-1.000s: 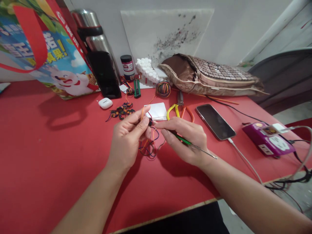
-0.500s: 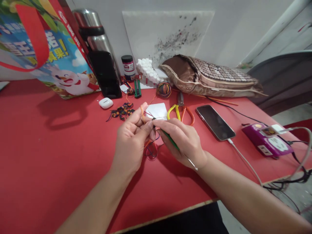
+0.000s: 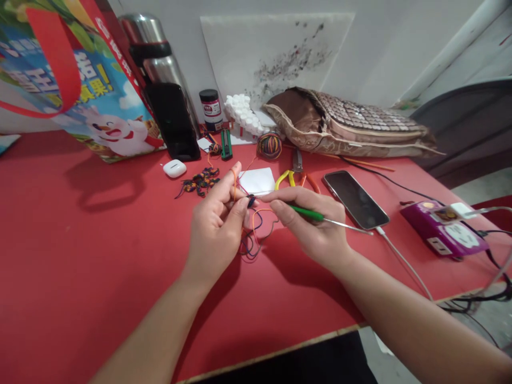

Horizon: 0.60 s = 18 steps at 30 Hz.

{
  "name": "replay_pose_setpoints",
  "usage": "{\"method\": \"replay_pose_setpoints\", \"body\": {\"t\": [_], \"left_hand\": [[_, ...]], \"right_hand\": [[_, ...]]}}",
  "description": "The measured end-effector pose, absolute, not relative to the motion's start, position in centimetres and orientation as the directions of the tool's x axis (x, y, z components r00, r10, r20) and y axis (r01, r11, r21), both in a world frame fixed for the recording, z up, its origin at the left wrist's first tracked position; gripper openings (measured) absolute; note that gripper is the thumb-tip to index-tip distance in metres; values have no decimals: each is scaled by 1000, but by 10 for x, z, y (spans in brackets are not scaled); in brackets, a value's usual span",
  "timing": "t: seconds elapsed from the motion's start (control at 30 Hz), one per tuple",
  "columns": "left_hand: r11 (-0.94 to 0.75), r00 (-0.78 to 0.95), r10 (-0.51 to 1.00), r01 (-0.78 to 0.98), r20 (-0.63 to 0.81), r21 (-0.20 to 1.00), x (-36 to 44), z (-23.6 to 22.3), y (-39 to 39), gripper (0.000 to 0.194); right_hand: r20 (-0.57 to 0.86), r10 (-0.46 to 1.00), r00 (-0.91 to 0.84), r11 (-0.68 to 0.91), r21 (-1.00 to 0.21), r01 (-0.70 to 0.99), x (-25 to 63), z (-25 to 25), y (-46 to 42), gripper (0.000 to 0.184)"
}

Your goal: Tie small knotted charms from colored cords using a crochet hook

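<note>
My left hand (image 3: 216,224) pinches a small dark piece of crochet work (image 3: 251,200) between thumb and fingers. Orange yarn (image 3: 234,184) loops over its raised index finger. In my right hand (image 3: 314,224) lies a crochet hook (image 3: 307,213) with a green grip, its thin metal tail pointing right past the hand. The hook's working tip reaches the dark piece, though the exact stitch is too small to make out. Loose multicoloured yarn (image 3: 252,245) hangs in loops below the fingers. Behind the hands sits a ball of multicoloured yarn (image 3: 269,145).
A white card (image 3: 257,180), pliers (image 3: 296,165) with yellow and orange handles, and a charging phone (image 3: 356,199) lie close by. Left are knotted yarn pieces (image 3: 200,182), an earbud case (image 3: 175,168) and an upright phone (image 3: 172,122). A purple power strip (image 3: 444,228) stands right.
My right hand has moved right, away from my left fingers, and the hook has swung flatter, its tail now pointing right. My left hand stays nearly in place; the dark piece shows more.
</note>
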<state>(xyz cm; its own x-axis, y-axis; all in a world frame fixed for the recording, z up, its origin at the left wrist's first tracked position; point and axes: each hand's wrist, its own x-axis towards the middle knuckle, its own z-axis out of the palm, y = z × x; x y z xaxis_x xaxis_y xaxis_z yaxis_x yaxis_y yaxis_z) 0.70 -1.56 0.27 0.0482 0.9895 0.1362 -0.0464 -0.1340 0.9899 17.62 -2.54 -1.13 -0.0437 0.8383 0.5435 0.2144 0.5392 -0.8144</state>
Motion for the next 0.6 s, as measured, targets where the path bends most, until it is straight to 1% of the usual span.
{"method": "replay_pose_setpoints", "body": {"t": [0.13, 0.27, 0.37, 0.47, 0.6], "left_hand": [[-148, 71, 986, -16, 149, 989, 6, 0, -14, 47], [-190, 89, 978, -17, 191, 982, 4, -4, -12, 49], [-182, 109, 976, -78, 190, 980, 3, -7, -10, 49], [-149, 127, 976, -198, 176, 969, 3, -7, -9, 47], [-84, 151, 979, -318, 138, 944, 4, -6, -10, 45]], "right_hand": [[414, 910, 17, 414, -910, 32, 180, -8, -22, 12], [297, 955, -2, 293, -942, -166, 183, -12, -18, 10], [208, 977, -33, 188, -933, -306, 184, -14, -15, 12], [127, 990, -64, 87, -899, -428, 184, -12, -12, 13], [60, 990, -129, -16, -856, -517, 182, -12, -9, 14]]}}
